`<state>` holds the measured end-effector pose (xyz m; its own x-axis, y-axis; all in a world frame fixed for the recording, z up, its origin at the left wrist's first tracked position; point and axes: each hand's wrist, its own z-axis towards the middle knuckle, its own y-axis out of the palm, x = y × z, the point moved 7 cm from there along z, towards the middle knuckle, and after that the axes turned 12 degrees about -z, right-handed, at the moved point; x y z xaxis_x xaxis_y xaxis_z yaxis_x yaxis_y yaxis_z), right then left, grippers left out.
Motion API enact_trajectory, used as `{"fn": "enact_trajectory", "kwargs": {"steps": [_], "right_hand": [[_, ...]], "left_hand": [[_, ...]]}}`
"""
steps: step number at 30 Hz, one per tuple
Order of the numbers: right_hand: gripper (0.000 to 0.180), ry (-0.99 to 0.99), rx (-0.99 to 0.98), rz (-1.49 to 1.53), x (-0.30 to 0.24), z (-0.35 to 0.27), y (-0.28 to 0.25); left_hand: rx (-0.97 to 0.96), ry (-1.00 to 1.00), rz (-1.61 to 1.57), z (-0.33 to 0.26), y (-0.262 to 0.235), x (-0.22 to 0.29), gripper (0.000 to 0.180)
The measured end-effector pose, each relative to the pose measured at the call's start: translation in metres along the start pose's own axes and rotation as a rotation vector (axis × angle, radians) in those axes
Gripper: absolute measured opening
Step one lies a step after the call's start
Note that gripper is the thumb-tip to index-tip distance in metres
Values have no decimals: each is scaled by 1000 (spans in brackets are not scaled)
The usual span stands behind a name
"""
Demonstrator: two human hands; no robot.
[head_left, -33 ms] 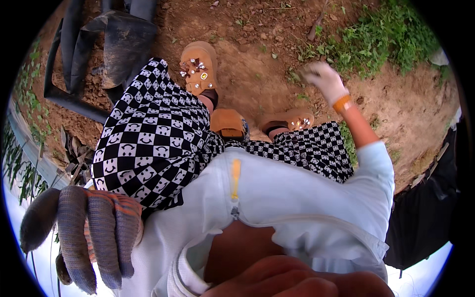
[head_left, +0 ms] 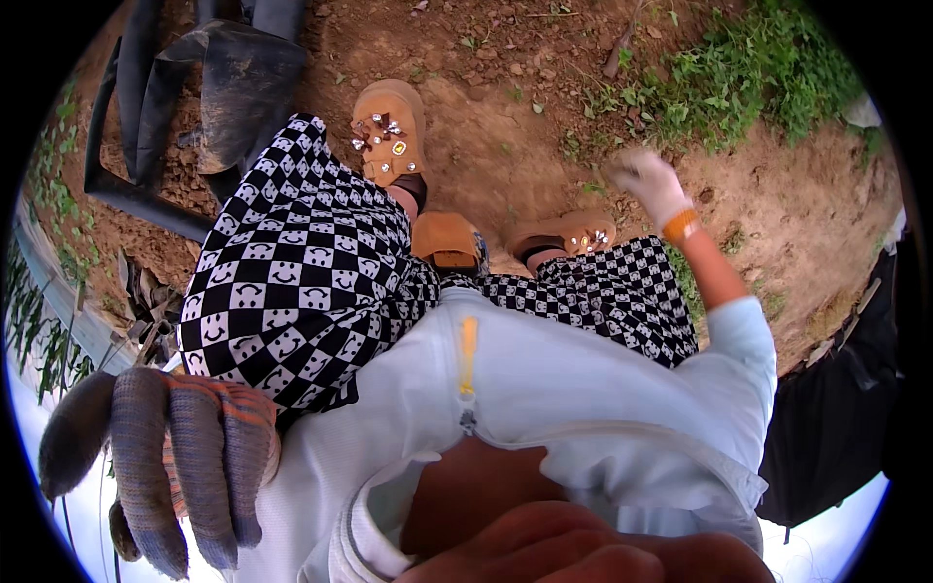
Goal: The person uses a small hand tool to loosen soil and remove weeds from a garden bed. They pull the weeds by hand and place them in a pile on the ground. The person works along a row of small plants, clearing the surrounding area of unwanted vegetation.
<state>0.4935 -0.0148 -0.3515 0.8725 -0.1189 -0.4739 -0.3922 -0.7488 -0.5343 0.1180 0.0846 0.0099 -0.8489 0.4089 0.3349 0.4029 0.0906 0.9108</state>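
Observation:
My left hand (head_left: 199, 457), in a grey knit work glove with orange stripes, is at the lower left beside my light blue jacket (head_left: 583, 369). Its fingers are apart, and nothing shows between them. Out to the right over the soil is my right hand (head_left: 653, 187), in a pale glove with an orange cuff. Its fingers are smeared by motion, so any held thing cannot be made out. Green weeds (head_left: 739, 78) grow just beyond it. Below me are my black-and-white checkered trousers (head_left: 292, 262) and a tan clog (head_left: 391, 121) with shiny charms.
Wide black hose or sheeting (head_left: 238, 87) lies bent on the soil at the upper left. A brown-orange object (head_left: 444, 238) sits between my legs. Black fabric (head_left: 826, 437) hangs at the right edge. Dry leaves (head_left: 146, 291) lie at the left.
My right hand has moved slightly right and toward me, away from the weeds. My left hand has stayed almost still.

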Motion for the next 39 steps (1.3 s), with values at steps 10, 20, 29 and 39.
{"fn": "enact_trajectory", "kwargs": {"steps": [10, 20, 29, 39], "right_hand": [[34, 138, -504, -647, 31, -39, 31], [32, -234, 612, -483, -206, 173, -24], [16, -331, 1038, 45, -141, 211, -116], [18, 118, 1235, -108, -119, 196, -170]], "left_hand": [[-237, -171, -192, 2, 3, -19, 43], [-227, -97, -152, 4, 10, -16, 44], [-271, -62, -160, -1, 6, -16, 46], [-246, 29, -163, -10, -1, -16, 47]]}}
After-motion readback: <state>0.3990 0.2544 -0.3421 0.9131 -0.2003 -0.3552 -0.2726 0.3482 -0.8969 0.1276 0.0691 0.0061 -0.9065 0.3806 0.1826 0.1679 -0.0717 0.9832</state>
